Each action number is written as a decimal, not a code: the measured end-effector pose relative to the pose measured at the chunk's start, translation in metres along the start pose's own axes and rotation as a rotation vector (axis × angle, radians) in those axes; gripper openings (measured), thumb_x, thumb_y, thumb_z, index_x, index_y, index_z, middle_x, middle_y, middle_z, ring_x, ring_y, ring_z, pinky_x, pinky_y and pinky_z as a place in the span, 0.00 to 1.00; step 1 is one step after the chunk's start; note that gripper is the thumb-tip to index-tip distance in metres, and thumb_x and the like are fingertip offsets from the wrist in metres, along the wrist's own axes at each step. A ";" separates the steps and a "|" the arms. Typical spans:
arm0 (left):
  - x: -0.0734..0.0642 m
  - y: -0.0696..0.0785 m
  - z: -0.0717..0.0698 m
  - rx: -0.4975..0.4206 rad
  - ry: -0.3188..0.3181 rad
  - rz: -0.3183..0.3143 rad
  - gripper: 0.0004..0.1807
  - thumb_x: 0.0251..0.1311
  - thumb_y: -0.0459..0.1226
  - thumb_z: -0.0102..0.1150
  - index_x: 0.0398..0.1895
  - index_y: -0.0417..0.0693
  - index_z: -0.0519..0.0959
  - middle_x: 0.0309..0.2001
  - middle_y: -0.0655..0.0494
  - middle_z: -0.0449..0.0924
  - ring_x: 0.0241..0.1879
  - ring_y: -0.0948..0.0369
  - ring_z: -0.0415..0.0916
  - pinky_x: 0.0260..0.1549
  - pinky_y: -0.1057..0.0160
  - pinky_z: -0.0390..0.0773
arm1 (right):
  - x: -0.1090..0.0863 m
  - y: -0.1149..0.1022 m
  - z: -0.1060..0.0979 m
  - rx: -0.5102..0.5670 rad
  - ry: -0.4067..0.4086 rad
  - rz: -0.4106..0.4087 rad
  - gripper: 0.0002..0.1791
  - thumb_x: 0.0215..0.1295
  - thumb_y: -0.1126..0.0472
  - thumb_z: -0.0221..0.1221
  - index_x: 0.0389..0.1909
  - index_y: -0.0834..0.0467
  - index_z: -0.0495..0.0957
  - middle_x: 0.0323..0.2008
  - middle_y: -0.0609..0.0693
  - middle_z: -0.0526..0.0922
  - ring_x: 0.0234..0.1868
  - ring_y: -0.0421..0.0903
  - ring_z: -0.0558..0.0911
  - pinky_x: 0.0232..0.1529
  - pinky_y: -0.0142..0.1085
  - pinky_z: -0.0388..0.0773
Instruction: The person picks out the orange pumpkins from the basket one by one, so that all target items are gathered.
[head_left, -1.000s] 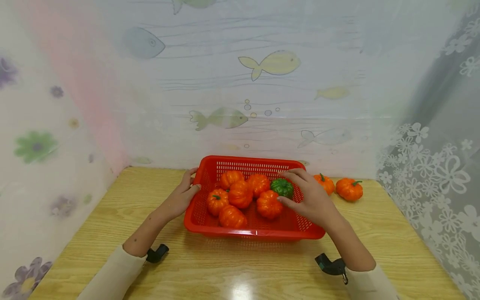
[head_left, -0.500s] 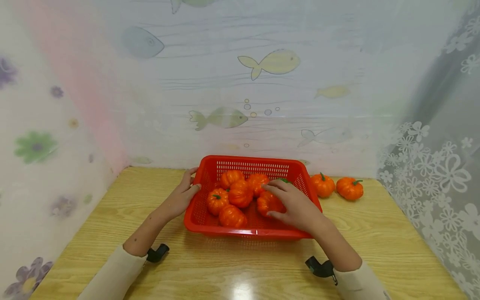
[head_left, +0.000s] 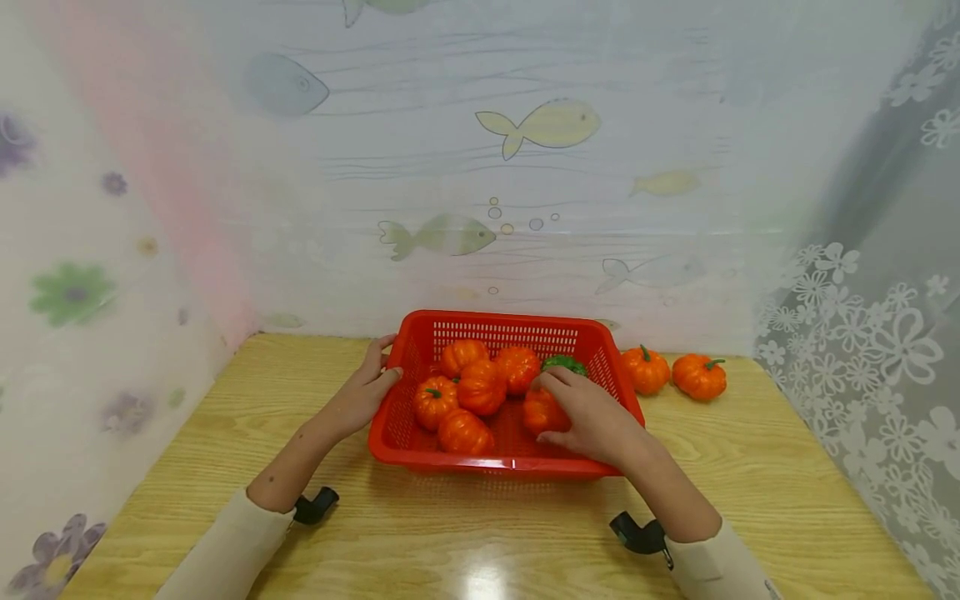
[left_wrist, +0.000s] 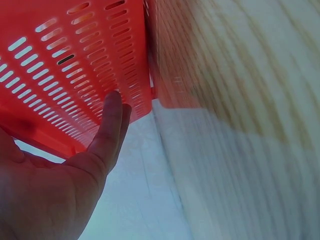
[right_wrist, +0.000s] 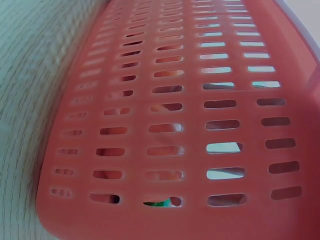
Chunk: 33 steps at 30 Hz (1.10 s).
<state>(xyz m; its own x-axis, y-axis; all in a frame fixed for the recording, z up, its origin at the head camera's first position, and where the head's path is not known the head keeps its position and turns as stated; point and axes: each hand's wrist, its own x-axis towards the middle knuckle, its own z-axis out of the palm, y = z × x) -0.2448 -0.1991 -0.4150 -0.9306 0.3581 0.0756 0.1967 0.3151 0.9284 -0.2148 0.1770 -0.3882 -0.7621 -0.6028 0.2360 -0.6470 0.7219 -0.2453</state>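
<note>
A red plastic basket (head_left: 480, 463) with slotted walls stands on the table, holding several small orange pumpkins (head_left: 482, 387) and a green pumpkin (head_left: 564, 364). My left hand (head_left: 363, 396) holds its left rim, thumb at the edge; in the left wrist view the fingers (left_wrist: 107, 127) lie along the slotted outer wall. Inside the right half, my right hand (head_left: 588, 417) grips an orange pumpkin (head_left: 542, 412), its palm side hidden. The right wrist view shows only the basket's outer wall (right_wrist: 195, 115), a bit of green behind one slot.
Two more orange pumpkins (head_left: 646, 370) with green stems sit on the wooden table (head_left: 765, 483) just right of the basket. Behind the table rises a wall covering (head_left: 480, 167) printed with fish, and patterned coverings flank both sides.
My right hand has moved left and down from over the green pumpkin onto an orange one, which has shifted slightly right. The left hand stays at the rim.
</note>
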 end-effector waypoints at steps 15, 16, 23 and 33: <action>0.001 -0.001 -0.001 -0.019 -0.004 -0.001 0.36 0.84 0.38 0.39 0.86 0.45 0.38 0.68 0.30 0.63 0.60 0.37 0.79 0.53 0.46 0.86 | -0.002 0.003 -0.002 0.037 -0.005 0.037 0.32 0.54 0.57 0.82 0.58 0.60 0.80 0.57 0.53 0.74 0.56 0.51 0.79 0.61 0.48 0.81; 0.001 -0.001 -0.001 -0.016 -0.003 0.000 0.36 0.84 0.38 0.39 0.86 0.45 0.38 0.68 0.30 0.63 0.60 0.37 0.79 0.52 0.46 0.86 | -0.002 0.003 -0.003 0.041 -0.005 0.043 0.32 0.54 0.57 0.81 0.58 0.60 0.80 0.58 0.54 0.75 0.57 0.52 0.79 0.61 0.48 0.81; 0.001 -0.002 -0.001 -0.005 -0.004 0.004 0.35 0.84 0.38 0.39 0.86 0.44 0.38 0.69 0.30 0.63 0.61 0.37 0.78 0.53 0.45 0.86 | -0.006 0.005 -0.011 0.060 0.014 0.056 0.32 0.55 0.57 0.80 0.59 0.57 0.79 0.56 0.51 0.77 0.57 0.51 0.79 0.61 0.50 0.81; 0.003 -0.003 -0.001 -0.010 -0.009 0.003 0.35 0.84 0.38 0.39 0.86 0.45 0.38 0.68 0.30 0.63 0.60 0.37 0.79 0.52 0.46 0.86 | -0.013 0.011 -0.030 0.154 0.051 0.089 0.39 0.53 0.63 0.77 0.66 0.61 0.70 0.60 0.53 0.72 0.56 0.49 0.78 0.60 0.49 0.81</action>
<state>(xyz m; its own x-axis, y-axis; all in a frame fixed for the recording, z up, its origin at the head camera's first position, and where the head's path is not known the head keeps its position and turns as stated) -0.2479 -0.1996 -0.4171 -0.9274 0.3665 0.0750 0.1960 0.3052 0.9319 -0.2115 0.2032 -0.3654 -0.8169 -0.5180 0.2535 -0.5759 0.7088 -0.4074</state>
